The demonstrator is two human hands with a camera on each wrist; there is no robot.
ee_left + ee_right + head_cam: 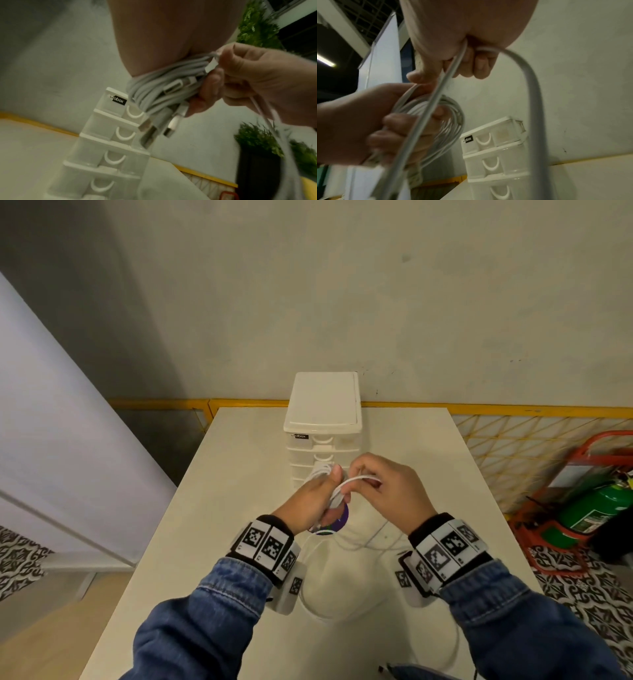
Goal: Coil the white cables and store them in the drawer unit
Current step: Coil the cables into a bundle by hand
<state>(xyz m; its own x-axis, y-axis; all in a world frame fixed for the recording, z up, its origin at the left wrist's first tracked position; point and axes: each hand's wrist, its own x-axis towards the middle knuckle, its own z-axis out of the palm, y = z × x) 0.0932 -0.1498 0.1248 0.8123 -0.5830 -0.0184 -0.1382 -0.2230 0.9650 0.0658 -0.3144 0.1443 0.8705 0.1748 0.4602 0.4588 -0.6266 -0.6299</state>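
My left hand [313, 501] grips a bundle of coiled white cables [154, 88], with several USB plugs [149, 132] hanging below the fist. The same coil [447, 121] shows in the right wrist view, wrapped in the left hand's fingers. My right hand [380, 487] pinches a loose white cable strand [356, 479] just right of the coil; the strand [530, 94] arcs down from its fingers. Slack cable [318, 594] loops on the white table [222, 508] between my wrists. The white drawer unit [323, 412] stands just behind the hands, its drawers [120, 135] closed.
A purple round object [342, 518] lies on the table under the left hand. A yellow mesh fence [513, 440] runs behind the table. A green extinguisher [596, 505] in a red frame stands on the floor to the right. A grey wall rises behind the unit.
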